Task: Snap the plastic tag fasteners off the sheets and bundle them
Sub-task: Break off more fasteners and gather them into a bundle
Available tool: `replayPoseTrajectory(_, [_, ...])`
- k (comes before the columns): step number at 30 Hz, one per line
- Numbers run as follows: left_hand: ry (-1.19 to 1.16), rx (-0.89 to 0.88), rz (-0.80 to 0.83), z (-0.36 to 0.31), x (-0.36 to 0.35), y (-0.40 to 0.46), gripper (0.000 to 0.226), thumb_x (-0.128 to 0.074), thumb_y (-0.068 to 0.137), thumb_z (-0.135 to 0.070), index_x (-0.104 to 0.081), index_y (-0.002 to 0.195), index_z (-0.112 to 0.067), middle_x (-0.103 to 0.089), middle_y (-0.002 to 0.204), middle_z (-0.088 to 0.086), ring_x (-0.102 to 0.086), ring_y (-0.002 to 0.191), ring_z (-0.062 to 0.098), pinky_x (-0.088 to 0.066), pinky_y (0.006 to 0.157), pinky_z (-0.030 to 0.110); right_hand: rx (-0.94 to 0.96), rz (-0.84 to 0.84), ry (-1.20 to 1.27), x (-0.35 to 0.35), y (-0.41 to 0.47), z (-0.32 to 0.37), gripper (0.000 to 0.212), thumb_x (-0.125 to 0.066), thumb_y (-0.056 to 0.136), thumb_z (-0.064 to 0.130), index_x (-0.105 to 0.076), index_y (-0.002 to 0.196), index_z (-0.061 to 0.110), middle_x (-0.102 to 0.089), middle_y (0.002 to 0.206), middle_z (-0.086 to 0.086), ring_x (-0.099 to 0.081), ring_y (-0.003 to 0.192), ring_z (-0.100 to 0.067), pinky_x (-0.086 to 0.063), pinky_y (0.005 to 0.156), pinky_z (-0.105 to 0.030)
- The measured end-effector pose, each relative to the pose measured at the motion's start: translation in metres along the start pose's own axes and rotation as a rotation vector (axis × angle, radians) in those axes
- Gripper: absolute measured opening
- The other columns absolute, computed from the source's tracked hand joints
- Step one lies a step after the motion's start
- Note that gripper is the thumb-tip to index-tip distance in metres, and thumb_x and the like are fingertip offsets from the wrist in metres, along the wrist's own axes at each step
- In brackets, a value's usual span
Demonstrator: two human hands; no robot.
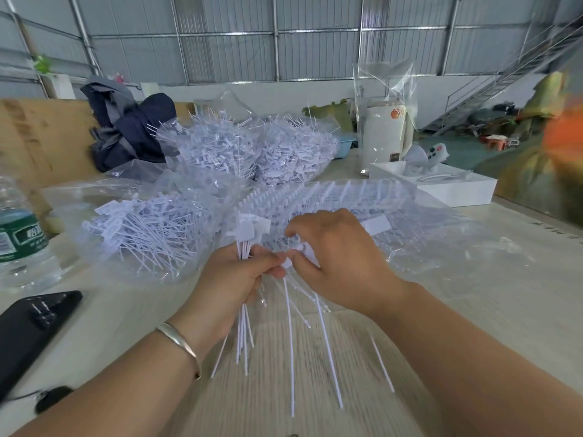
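My left hand [235, 280] grips a bundle of white plastic tag fasteners [245, 234], heads up and thin tails hanging below the fist. My right hand [339, 257] pinches a single white fastener [291, 260] right beside the left thumb, its tail hanging toward the table. Behind both hands lies a white sheet of joined fasteners [331, 193] on clear plastic. A few loose tails fan out below my hands.
A clear bag of loose fasteners [142, 228] lies to the left, bigger bagged heaps [252, 149] behind it. A water bottle [22, 238] and a black device [28, 329] sit at the left edge. A white tray [441, 187] stands at the right rear.
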State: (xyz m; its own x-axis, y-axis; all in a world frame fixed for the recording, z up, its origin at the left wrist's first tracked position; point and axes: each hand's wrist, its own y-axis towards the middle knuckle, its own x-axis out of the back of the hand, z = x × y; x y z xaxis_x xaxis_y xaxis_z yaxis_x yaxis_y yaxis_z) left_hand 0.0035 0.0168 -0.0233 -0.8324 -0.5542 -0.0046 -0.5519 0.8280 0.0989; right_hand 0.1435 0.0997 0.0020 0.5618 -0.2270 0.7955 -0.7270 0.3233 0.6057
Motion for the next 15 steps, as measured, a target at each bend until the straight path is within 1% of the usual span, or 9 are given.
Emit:
replayPoseTrajectory(2, [0.007,-0.059,-0.052,0.000,-0.002,0.000,0.033,-0.074,0.079,-0.011,-0.064,0.049,-0.021,-0.065,0.068,0.013,-0.031,0.036,0.006,-0.024,0.035,0.014,-0.005,-0.020,-0.136,0.000,0.001,0.002,0.024,-0.047,0.090,0.028,-0.064,0.089,0.011,-0.063,0.082,-0.004,-0.056,0.077,-0.026,-0.039,0.074,-0.038])
replayPoseTrajectory(3, [0.008,-0.078,-0.077,0.000,-0.003,0.001,0.035,-0.073,0.078,-0.010,-0.064,0.047,-0.022,-0.063,0.067,0.013,-0.031,0.037,0.006,-0.024,0.036,0.015,-0.025,-0.063,-0.160,0.000,0.001,0.004,0.028,-0.043,0.088,0.028,-0.062,0.080,0.010,-0.059,0.074,-0.005,-0.054,0.070,-0.027,-0.038,0.070,-0.037])
replayPoseTrajectory(6, [0.011,-0.093,-0.133,0.001,-0.003,0.002,0.036,-0.073,0.078,-0.009,-0.062,0.045,-0.021,-0.058,0.064,0.012,-0.032,0.037,0.006,-0.024,0.037,0.016,-0.043,-0.154,-0.199,-0.005,0.001,0.009,0.035,-0.035,0.086,0.026,-0.058,0.065,0.010,-0.054,0.061,-0.007,-0.049,0.060,-0.028,-0.040,0.068,-0.037])
replayPoseTrajectory(8, [0.019,-0.097,-0.150,0.002,-0.004,0.002,0.036,-0.073,0.077,-0.010,-0.062,0.045,-0.020,-0.056,0.061,0.010,-0.031,0.038,0.007,-0.024,0.038,0.016,-0.044,-0.159,-0.257,-0.008,0.001,0.009,0.037,-0.036,0.087,0.026,-0.060,0.063,0.010,-0.055,0.059,-0.007,-0.051,0.059,-0.028,-0.044,0.075,-0.039])
replayPoseTrajectory(9, [0.034,-0.099,-0.162,0.002,-0.004,0.002,0.036,-0.073,0.076,-0.011,-0.061,0.044,-0.021,-0.056,0.060,0.009,-0.032,0.038,0.008,-0.024,0.039,0.017,-0.061,-0.154,-0.302,-0.009,0.002,0.010,0.038,-0.037,0.088,0.027,-0.061,0.064,0.011,-0.057,0.060,-0.007,-0.053,0.061,-0.028,-0.043,0.082,-0.042])
replayPoseTrajectory(11, [0.059,-0.091,-0.206,0.002,-0.002,0.003,0.034,-0.074,0.075,-0.014,-0.061,0.044,-0.021,-0.058,0.059,0.005,-0.034,0.040,0.008,-0.026,0.043,0.019,-0.123,-0.132,-0.385,-0.009,0.004,0.010,0.041,-0.043,0.091,0.036,-0.066,0.068,0.011,-0.062,0.064,-0.007,-0.057,0.071,-0.028,-0.030,0.096,-0.047])
replayPoseTrajectory(12, [0.061,-0.081,-0.226,0.002,0.000,0.004,0.032,-0.074,0.074,-0.014,-0.061,0.046,-0.021,-0.058,0.060,0.005,-0.034,0.041,0.009,-0.026,0.044,0.020,-0.160,-0.097,-0.401,-0.008,0.004,0.009,0.045,-0.043,0.093,0.044,-0.067,0.073,0.012,-0.064,0.068,-0.006,-0.058,0.076,-0.028,-0.023,0.099,-0.048])
replayPoseTrajectory(13, [0.060,-0.071,-0.238,0.003,0.002,0.006,0.029,-0.074,0.074,-0.014,-0.062,0.048,-0.020,-0.058,0.060,0.005,-0.034,0.041,0.009,-0.026,0.044,0.021,-0.193,-0.042,-0.402,-0.007,0.004,0.008,0.051,-0.040,0.094,0.053,-0.068,0.077,0.013,-0.065,0.071,-0.005,-0.058,0.080,-0.026,-0.020,0.101,-0.047])
replayPoseTrajectory(15, [0.046,-0.051,-0.236,0.003,0.007,0.007,0.025,-0.074,0.076,-0.014,-0.062,0.054,-0.015,-0.059,0.061,0.004,-0.033,0.041,0.009,-0.026,0.042,0.020,-0.205,0.054,-0.345,-0.007,0.004,0.001,0.058,-0.031,0.093,0.065,-0.063,0.080,0.018,-0.062,0.072,-0.001,-0.057,0.082,-0.023,-0.023,0.098,-0.042])
